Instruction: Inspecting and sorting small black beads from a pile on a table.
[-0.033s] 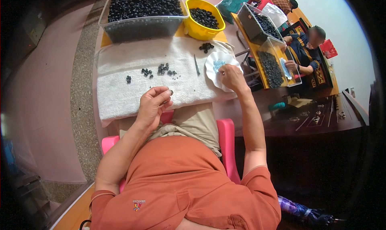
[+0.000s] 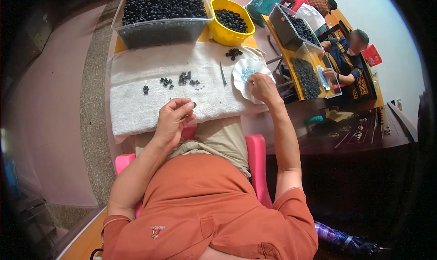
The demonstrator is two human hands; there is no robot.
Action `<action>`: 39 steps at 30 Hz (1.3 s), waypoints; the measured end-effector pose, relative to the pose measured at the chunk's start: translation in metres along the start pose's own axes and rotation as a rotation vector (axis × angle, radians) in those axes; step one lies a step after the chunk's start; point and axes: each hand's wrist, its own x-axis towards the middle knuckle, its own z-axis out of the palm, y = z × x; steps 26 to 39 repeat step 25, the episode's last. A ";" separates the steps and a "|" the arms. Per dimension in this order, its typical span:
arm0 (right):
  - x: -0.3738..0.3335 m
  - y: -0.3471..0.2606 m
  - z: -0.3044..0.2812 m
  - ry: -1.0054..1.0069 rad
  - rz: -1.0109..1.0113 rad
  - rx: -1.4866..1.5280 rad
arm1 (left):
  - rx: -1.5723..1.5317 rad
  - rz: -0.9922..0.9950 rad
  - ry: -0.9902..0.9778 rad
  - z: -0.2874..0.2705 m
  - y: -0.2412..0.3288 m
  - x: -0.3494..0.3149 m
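Note:
My left hand (image 2: 174, 119) is over the near part of a white towel (image 2: 136, 107), thumb and fingertips pinched on a small dark bead-like piece (image 2: 194, 105). My right hand (image 2: 263, 88) is at a white fluted plate (image 2: 240, 88), fingers drawn together beside its tiny light-blue pieces (image 2: 247, 73). Whatever those fingers grip is too small to make out. Between the hands and further off lie small groups of black pieces (image 2: 184, 78) on the towel. Slim dark tweezers (image 2: 223, 73) rest left of the plate.
Behind the towel stand a large clear bin (image 2: 164, 36) and a yellow tub (image 2: 232, 36), both holding many black pieces. Another black cluster (image 2: 233, 53) lies near the tub. To the right, a person (image 2: 341, 55) works beside clear bins (image 2: 306, 75). A pink chair (image 2: 257, 160) surrounds me.

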 end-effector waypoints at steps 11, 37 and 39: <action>-0.005 0.000 0.004 0.075 0.019 0.054 | 0.000 0.007 -0.008 0.000 0.000 -0.001; -0.015 0.000 0.001 0.010 0.081 0.171 | -0.005 0.010 -0.007 0.001 0.000 -0.001; -0.015 0.000 0.001 0.010 0.081 0.171 | -0.005 0.010 -0.007 0.001 0.000 -0.001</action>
